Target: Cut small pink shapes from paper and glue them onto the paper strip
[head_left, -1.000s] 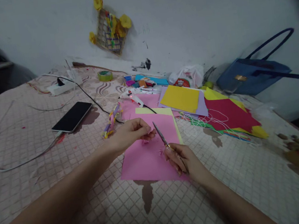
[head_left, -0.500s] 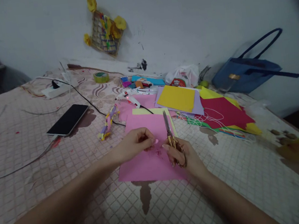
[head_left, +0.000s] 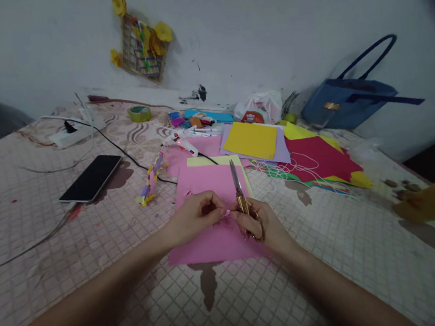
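Note:
Over a pink sheet (head_left: 207,245), my left hand (head_left: 199,212) pinches a small pink paper piece (head_left: 226,214) between thumb and fingertips. My right hand (head_left: 261,223) has its fingers wrapped round the gold handles of the scissors (head_left: 238,184), whose blades point up and away. The right fingertips are close to the pink piece; whether they touch it is too small to tell. Small pink scraps lie on the sheet beneath the hands. A pale yellow sheet (head_left: 205,160) shows under the pink one's far edge.
At the left lie a phone (head_left: 91,179) and a twisted paper strip (head_left: 152,181). Beyond the pink sheet are a glue gun (head_left: 181,143), tape (head_left: 139,114) and a yellow sheet (head_left: 252,140). White string (head_left: 296,167), red paper (head_left: 317,157) and a blue bag (head_left: 347,101) are to the right.
The view has shifted slightly, moving the table items left. My hands have come closer together, and a pink scrap now shows on the sheet beyond my left hand.

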Demonstrator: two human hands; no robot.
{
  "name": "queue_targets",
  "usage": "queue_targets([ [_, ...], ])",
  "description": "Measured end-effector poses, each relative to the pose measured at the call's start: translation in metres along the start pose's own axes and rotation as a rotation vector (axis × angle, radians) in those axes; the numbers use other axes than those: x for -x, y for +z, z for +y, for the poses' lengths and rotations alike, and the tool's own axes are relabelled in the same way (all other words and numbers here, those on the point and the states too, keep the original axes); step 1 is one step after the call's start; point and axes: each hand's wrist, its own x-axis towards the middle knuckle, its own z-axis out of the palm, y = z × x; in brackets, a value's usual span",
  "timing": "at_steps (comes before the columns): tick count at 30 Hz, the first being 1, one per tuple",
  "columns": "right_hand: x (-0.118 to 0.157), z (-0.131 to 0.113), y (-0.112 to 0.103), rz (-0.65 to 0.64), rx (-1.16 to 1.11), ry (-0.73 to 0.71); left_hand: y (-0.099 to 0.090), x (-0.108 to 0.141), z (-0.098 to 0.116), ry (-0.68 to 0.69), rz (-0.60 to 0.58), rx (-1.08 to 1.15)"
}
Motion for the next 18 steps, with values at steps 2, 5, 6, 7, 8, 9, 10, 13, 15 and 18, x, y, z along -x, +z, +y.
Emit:
queue_targets([
  [2,0.0001,0.0004,0.0,-0.002,0.002,0.0,0.0006,0.0003,-0.0013,0.008,-0.007,0.001],
  [5,0.0004,-0.0004,0.0002,-0.003,0.005,-0.001,0.0009,0.0,-0.001,-0.013,-0.02,0.025],
  [6,0.0005,-0.0008,0.0002,-0.002,0.009,-0.001,0.001,-0.0002,-0.0005,-0.028,-0.027,0.039],
  [7,0.0005,-0.0012,0.0001,-0.002,0.015,-0.001,0.0011,-0.0003,0.0001,-0.042,-0.034,0.054],
  [8,0.0005,-0.0016,0.0,-0.001,0.022,-0.001,0.0013,-0.0005,0.0006,-0.057,-0.042,0.068],
  [9,0.0006,-0.0018,-0.0001,0.001,0.026,-0.002,0.0016,-0.0006,0.0009,-0.068,-0.051,0.079],
  [10,0.0006,-0.0018,-0.0003,0.005,0.028,-0.002,0.0018,-0.0006,0.0009,-0.074,-0.061,0.087],
  [13,0.001,-0.0015,-0.0001,0.012,0.021,-0.009,0.0022,-0.0008,-0.0003,-0.077,-0.066,0.107],
  [15,0.0018,-0.001,0.0007,0.015,0.002,-0.009,0.0013,-0.0011,-0.0007,-0.074,-0.037,0.124],
  [18,0.0039,-0.0003,0.0027,-0.003,-0.06,0.01,-0.0023,-0.002,0.0015,-0.069,0.042,0.188],
])
